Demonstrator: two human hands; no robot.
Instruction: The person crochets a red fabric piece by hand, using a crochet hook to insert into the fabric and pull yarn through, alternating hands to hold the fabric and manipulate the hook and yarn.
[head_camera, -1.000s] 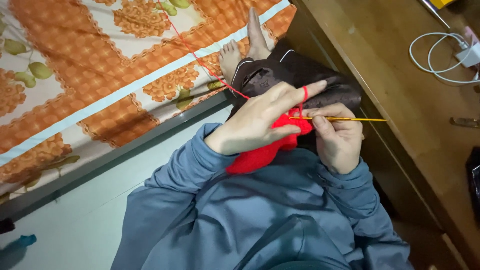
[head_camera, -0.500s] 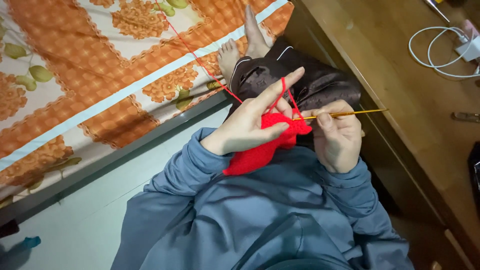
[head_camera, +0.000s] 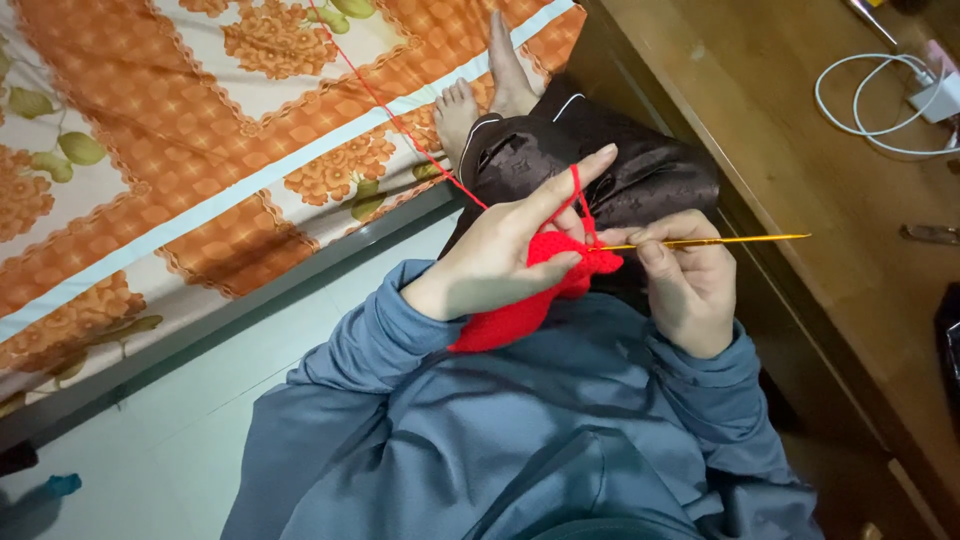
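I see the orange floral bedspread at the top left and the brown wooden desk on the right. Over my lap, my left hand pinches the red crocheted yarn piece, index finger raised with the strand looped over it. My right hand grips the thin golden metal crochet hook.
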